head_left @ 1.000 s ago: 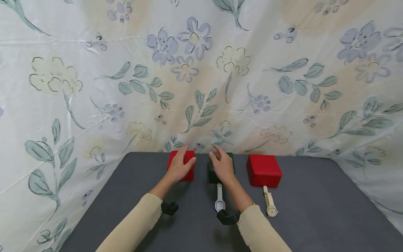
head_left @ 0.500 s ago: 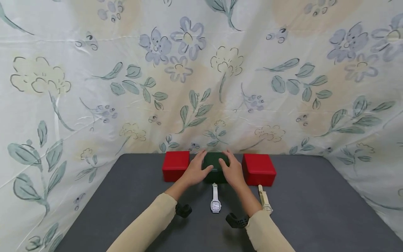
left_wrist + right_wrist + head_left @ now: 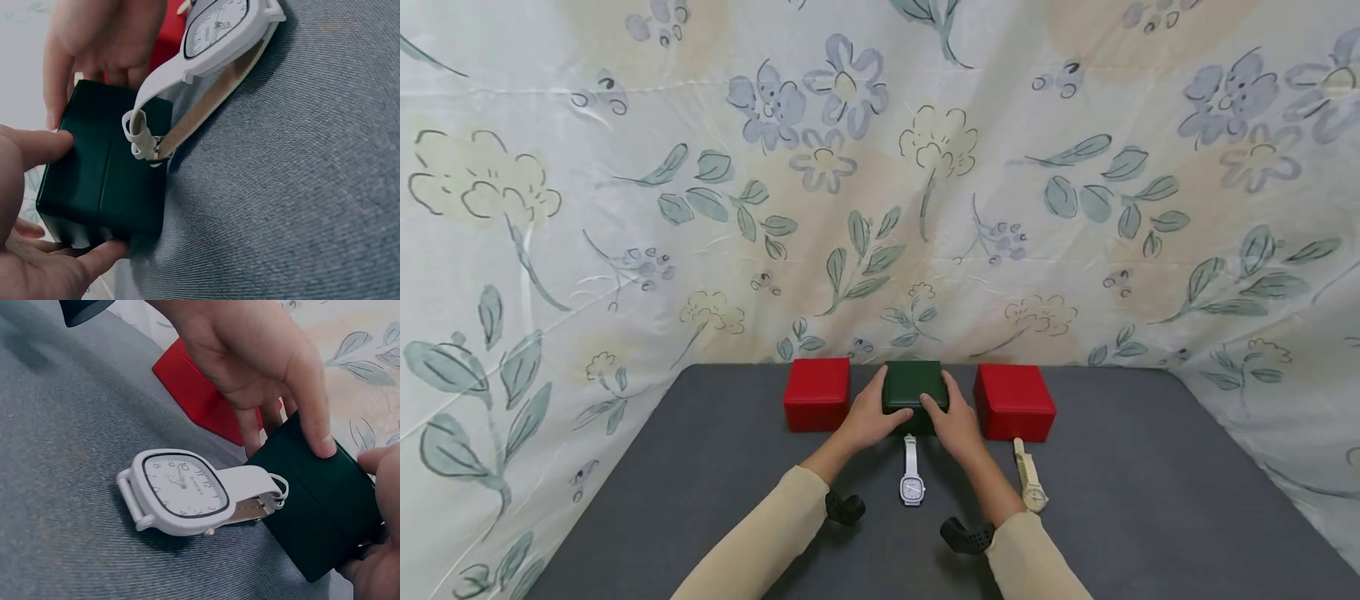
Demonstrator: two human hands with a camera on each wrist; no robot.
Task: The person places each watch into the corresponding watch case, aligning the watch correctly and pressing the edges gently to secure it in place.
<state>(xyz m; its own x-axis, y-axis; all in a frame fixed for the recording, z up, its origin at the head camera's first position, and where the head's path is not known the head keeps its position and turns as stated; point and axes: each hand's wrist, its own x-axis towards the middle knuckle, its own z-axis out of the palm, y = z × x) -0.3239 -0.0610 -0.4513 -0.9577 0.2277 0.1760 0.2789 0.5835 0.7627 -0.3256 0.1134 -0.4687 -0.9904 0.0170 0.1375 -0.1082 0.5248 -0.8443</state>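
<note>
Both hands grip a closed dark green box [image 3: 914,383] at the back middle of the table. My left hand [image 3: 867,421] holds its left side and my right hand [image 3: 959,427] its right side, each with the thumb on the front face. A seam runs across that face in the wrist views. Right in front of the box lies a white wristwatch [image 3: 912,483], face up, its strap buckled and its strap end close by the box. In the left wrist view my left fingers [image 3: 103,257] curl around the box's side.
A red box [image 3: 817,396] stands left of the green one, and another red box [image 3: 1015,402] stands on the right. A cream wristwatch [image 3: 1032,487] lies before the right red box. Floral cloth [image 3: 880,208] hangs behind the dark grey table [image 3: 700,483].
My left hand has moved right from the left red box to the green box. Both hands have closed in on the green box's sides. The head view has shifted slightly.
</note>
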